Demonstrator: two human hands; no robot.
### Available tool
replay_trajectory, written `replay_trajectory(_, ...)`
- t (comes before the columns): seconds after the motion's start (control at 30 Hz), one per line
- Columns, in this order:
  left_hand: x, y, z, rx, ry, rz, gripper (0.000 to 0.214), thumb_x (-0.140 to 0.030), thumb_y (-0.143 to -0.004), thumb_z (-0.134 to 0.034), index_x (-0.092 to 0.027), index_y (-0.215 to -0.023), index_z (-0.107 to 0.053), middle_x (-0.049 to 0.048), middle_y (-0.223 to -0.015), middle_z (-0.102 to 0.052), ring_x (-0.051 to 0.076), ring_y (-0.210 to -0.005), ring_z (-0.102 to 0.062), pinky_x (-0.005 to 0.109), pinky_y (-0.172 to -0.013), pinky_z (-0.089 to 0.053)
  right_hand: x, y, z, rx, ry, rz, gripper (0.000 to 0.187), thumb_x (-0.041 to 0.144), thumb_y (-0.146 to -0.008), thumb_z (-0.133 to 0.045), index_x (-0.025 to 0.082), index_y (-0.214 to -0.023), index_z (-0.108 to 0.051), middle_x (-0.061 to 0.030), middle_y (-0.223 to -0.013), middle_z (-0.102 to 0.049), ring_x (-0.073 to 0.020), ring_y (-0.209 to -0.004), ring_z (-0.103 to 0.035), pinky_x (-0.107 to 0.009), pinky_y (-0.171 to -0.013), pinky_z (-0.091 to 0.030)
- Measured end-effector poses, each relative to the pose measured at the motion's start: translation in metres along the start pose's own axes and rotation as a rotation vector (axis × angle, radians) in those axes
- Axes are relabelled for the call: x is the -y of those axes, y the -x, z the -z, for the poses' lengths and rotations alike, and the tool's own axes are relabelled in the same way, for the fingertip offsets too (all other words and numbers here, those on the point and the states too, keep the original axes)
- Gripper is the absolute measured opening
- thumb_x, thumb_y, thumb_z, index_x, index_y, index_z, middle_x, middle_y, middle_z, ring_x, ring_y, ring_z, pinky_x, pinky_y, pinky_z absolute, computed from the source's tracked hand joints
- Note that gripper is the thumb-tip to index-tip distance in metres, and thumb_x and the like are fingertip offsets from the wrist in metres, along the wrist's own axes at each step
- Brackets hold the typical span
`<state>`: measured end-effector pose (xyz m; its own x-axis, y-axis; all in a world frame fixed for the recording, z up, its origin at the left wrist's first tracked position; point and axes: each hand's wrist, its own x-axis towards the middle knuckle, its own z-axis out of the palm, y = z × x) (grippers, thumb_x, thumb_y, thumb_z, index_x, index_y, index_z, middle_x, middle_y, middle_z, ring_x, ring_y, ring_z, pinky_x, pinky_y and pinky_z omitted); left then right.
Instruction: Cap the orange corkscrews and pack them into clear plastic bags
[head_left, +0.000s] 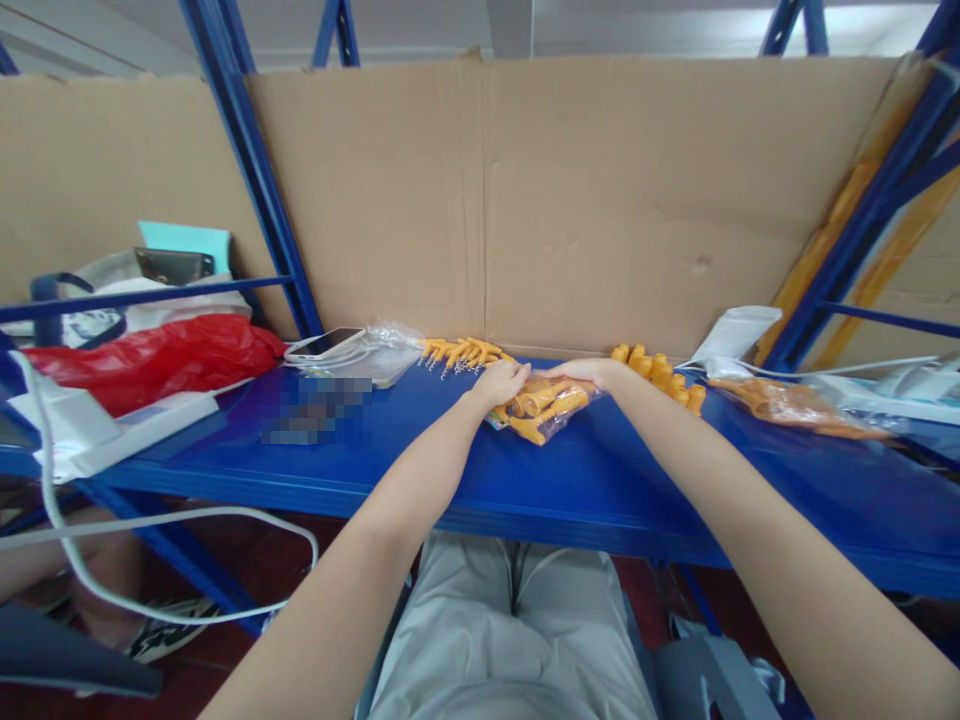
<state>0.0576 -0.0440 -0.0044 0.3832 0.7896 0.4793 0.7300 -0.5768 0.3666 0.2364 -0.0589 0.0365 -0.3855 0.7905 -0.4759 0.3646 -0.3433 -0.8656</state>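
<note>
My left hand (501,382) and my right hand (583,372) meet over a clear plastic bag (546,405) of orange plastic parts on the blue shelf (525,470). Both hands curl their fingers onto the bag's top edge, left hand at its left end, right hand at its right end. A row of loose orange parts with metal screws (461,352) lies just behind my left hand. Another row of orange parts (664,372) lies right of my right hand.
A second filled bag (795,405) lies at the right beside white pouches (731,335). A phone (324,344) rests on clear bags at left, with a red bag (157,358), white cable (172,520) and cardboard wall (562,200) behind. Blue uprights (259,170) flank the shelf.
</note>
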Motion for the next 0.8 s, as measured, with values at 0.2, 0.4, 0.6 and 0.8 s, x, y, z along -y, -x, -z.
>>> replay_trajectory(0.2, 0.006, -0.003, 0.004, -0.063, 0.120, 0.021, 0.055, -0.036, -0.098, -0.028, -0.013, -0.076, -0.074, 0.0104, -0.083, -0.075, 0.022, -0.085, -0.069, 0.033, -0.086, -0.051, 0.000, 0.009, -0.017, -0.078, -0.083, 0.090, 0.020, 0.021, -0.093, -0.056, 0.011, -0.108, -0.065, -0.0071, -0.084, -0.075, -0.0131, -0.062, -0.067, -0.026, -0.074, -0.056)
replay_trajectory(0.4, 0.006, -0.004, 0.014, -0.153, 0.187, 0.017, 0.059, -0.033, -0.100, -0.022, -0.012, -0.081, -0.074, 0.0097, -0.086, -0.075, 0.020, -0.087, -0.070, 0.030, -0.087, -0.051, 0.006, 0.015, -0.020, -0.137, -0.134, 0.244, 0.008, 0.014, -0.080, -0.072, 0.012, -0.085, -0.066, -0.0089, -0.077, -0.073, -0.0163, -0.064, -0.069, -0.027, -0.073, -0.058)
replay_trajectory(0.6, -0.003, -0.002, 0.018, -0.299, 0.140, -0.129, 0.051, -0.033, -0.101, -0.024, -0.014, -0.102, -0.070, 0.0093, -0.108, -0.073, 0.021, -0.107, -0.065, 0.034, -0.100, -0.046, 0.021, 0.041, -0.006, -0.275, -0.185, 0.355, 0.005, 0.009, -0.084, -0.064, 0.012, -0.083, -0.067, -0.0093, -0.072, -0.073, -0.0163, -0.061, -0.068, -0.028, -0.067, -0.059)
replay_trajectory(0.8, 0.004, -0.005, 0.017, -0.392, 0.156, -0.201, 0.046, -0.037, -0.102, -0.024, -0.013, -0.123, -0.057, 0.0132, -0.127, -0.063, 0.021, -0.122, -0.056, 0.038, -0.109, -0.039, 0.025, 0.070, 0.035, -0.469, -0.285, 0.420, 0.010, 0.014, -0.088, -0.058, 0.015, -0.091, -0.068, -0.0097, -0.074, -0.073, -0.0183, -0.061, -0.068, -0.033, -0.063, -0.059)
